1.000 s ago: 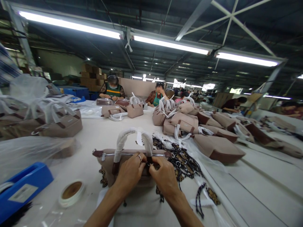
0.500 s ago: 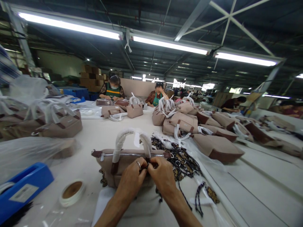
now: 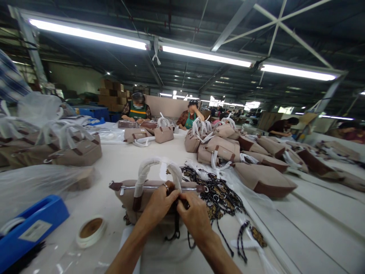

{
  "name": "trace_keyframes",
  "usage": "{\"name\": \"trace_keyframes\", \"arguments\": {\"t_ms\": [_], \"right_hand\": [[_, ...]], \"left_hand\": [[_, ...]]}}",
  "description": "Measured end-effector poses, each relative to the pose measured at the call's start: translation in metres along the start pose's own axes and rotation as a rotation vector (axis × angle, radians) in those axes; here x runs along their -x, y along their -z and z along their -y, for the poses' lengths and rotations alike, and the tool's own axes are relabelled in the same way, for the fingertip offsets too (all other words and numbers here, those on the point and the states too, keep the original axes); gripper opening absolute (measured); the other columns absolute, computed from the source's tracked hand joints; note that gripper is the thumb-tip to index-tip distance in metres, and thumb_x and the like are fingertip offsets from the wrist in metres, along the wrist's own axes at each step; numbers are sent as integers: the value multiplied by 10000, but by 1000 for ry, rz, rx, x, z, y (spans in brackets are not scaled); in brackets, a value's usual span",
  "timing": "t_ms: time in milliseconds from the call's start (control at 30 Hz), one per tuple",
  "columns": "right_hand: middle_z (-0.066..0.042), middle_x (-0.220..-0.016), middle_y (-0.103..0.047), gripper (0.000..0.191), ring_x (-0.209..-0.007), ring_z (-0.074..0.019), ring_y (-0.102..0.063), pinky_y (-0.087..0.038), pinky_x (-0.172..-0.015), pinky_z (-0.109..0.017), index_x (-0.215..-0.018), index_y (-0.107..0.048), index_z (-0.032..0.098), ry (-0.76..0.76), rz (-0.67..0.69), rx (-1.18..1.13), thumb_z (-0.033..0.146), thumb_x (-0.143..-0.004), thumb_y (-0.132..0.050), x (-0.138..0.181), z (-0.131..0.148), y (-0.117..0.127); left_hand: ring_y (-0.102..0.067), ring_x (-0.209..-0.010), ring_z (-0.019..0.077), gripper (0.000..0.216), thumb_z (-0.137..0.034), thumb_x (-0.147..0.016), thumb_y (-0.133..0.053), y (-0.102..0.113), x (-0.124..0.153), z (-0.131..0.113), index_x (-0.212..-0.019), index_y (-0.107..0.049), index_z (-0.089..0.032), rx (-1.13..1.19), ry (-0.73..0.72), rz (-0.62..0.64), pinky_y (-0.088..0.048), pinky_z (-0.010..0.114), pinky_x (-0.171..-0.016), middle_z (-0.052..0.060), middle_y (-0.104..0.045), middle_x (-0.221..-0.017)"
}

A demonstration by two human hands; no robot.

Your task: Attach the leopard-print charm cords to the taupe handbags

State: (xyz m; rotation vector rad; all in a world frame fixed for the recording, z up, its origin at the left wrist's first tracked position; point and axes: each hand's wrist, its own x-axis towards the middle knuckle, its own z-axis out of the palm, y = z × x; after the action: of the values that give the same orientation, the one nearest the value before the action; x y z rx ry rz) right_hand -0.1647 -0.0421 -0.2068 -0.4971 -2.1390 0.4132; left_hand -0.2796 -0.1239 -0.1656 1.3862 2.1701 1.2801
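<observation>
A beige handbag [image 3: 129,198] with brown trim and a silver zip stands upright before me. White wrapping covers its raised handle [image 3: 146,167]. My left hand [image 3: 161,199], with a ring on one finger, is closed in a pinch at the right base of the handle. Opposite it, my right hand [image 3: 195,213] is also closed, its fingertips meeting the left ones. A black cord [image 3: 176,230] hangs below them against the bag's front. Its upper part is hidden by my fingers. Right of the bag lies a heap of black cords with brown patterned charms [image 3: 225,199].
A blue tape dispenser [image 3: 42,224] and a white tape roll [image 3: 91,230] lie at the left. More handbags stand at the left [image 3: 82,150] and lie piled at the right [image 3: 262,177]. Clear plastic [image 3: 42,182] covers part of the table. Co-workers [image 3: 138,110] sit across it.
My left hand has risen slightly at the handle base, and my right hand has turned a little. More of the black cord now hangs below them. The view has shifted slightly.
</observation>
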Motion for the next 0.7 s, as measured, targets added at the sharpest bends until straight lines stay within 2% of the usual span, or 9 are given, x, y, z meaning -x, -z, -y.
{"name": "trace_keyframes", "arguments": {"t_ms": [200, 400, 567, 700], "right_hand": [[-22, -796, -693, 178, -769, -182, -650, -466, -752, -282, -867, -655, 197, 102, -9, 50, 82, -821, -527, 1, -4, -3], [-22, -781, -678, 148, -751, -186, -634, -458, -743, -291, -869, -646, 189, 204, -36, 69, 100, -844, -530, -4, -7, -8], [-9, -750, -653, 143, -736, -178, -626, -454, -723, -271, -792, -632, 196, 204, 78, 124, 72, -804, -561, -12, -6, 0], [-23, -773, -639, 136, -737, -189, -612, -450, -706, -275, -783, -621, 193, 194, 160, 269, 72, -802, -563, -18, -1, 5]], "left_hand": [[-617, -835, 222, 277, -389, -883, -403, -5, -8, 10, -831, -575, -177, 80, 48, 13, -437, 330, -790, 56, -684, -843], [-611, -715, 211, 364, -427, -880, -386, 0, -12, 16, -868, -614, -143, 99, 63, 28, -471, 308, -690, 37, -685, -721], [-630, -845, 225, 237, -373, -811, -518, 16, -4, 7, -875, -641, -182, 79, -25, 83, -468, 296, -799, 32, -725, -839], [-645, -888, 239, 242, -343, -852, -435, 13, -3, 2, -872, -613, -181, -40, 15, 33, -458, 315, -827, 82, -724, -907]]}}
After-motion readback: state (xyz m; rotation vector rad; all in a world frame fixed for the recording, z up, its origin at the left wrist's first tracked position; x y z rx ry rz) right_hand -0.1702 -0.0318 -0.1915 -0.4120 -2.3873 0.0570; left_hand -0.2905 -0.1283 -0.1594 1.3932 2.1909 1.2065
